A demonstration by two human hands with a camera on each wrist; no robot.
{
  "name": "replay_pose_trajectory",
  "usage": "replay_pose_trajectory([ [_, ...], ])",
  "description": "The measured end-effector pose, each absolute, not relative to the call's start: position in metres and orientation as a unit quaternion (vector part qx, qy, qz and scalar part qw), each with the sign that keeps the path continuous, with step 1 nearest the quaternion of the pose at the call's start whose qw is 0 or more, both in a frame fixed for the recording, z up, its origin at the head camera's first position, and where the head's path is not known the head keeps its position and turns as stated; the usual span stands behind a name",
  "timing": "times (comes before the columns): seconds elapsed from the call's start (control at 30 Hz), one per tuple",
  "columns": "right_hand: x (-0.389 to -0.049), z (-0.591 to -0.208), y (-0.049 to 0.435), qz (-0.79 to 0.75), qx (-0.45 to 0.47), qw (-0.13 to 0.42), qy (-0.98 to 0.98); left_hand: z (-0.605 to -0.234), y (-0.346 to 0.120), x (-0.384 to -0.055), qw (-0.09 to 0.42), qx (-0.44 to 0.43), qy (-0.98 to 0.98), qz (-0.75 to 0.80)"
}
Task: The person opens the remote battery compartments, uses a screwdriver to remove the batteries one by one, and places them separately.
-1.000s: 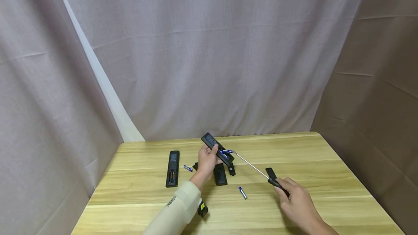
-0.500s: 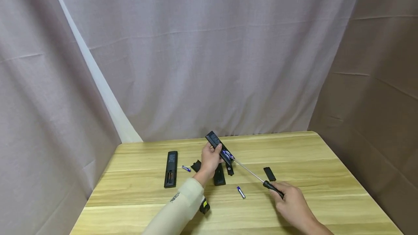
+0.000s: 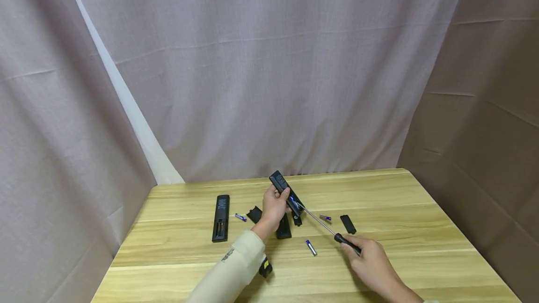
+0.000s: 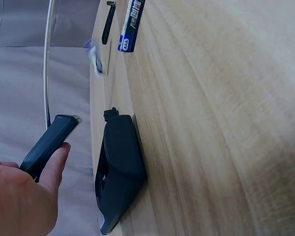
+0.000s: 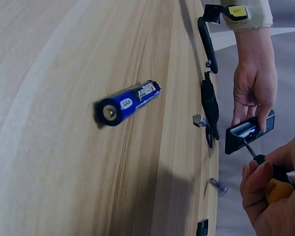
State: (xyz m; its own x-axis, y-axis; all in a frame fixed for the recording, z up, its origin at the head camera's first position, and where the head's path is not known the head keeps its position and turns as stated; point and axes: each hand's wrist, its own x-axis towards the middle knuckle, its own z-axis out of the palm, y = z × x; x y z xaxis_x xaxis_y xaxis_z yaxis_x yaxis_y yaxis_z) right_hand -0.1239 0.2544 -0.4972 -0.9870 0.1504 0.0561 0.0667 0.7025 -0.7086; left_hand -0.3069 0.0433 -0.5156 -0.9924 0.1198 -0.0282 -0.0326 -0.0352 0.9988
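Observation:
My left hand (image 3: pixel 275 207) grips a black remote control (image 3: pixel 279 182), tilted above the table with its battery compartment exposed. A blue-and-silver battery (image 5: pixel 247 133) shows inside it. My right hand (image 3: pixel 370 258) holds a screwdriver (image 3: pixel 347 242) by its dark handle, which has a yellow-orange end in the right wrist view. The metal tip reaches into the compartment. Right of the shaft is a loose battery (image 3: pixel 325 218), blurred in both wrist views. Another AAA battery (image 5: pixel 130 102) lies on the table between the hands.
A second remote (image 3: pixel 221 219) with an exposed compartment lies at the left, near a battery (image 3: pixel 240 217). Another remote (image 3: pixel 284 229) lies partly hidden below my left hand. Loose black covers include one at the right (image 3: pixel 347 224) and one by the left wrist (image 3: pixel 254 214).
One battery has left the held remote's compartment and is now to its right, near the black cover. The screwdriver tip has dipped into the compartment; my right hand has shifted slightly left.

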Motion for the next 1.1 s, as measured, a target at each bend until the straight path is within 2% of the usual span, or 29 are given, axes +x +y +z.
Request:
replay_pose_trajectory([
  [0.33,-0.122,-0.498,0.256,0.390,-0.070,0.053,-0.917,-0.512,0.037,-0.303,0.062,0.038,0.679,0.730],
  [0.47,-0.121,-0.497,0.256,0.383,-0.056,0.070,-0.919,-0.511,0.036,-0.303,0.065,0.046,0.674,0.734],
  [0.7,-0.119,-0.494,0.258,0.404,-0.074,0.057,-0.910,-0.509,0.031,-0.304,0.065,0.047,0.682,0.727],
  [0.97,-0.114,-0.489,0.261,0.371,-0.037,0.123,-0.919,-0.508,0.026,-0.306,0.058,0.060,0.692,0.717],
  [1.1,-0.116,-0.485,0.262,0.362,-0.019,0.126,-0.923,-0.507,0.023,-0.308,0.063,0.060,0.693,0.716],
])
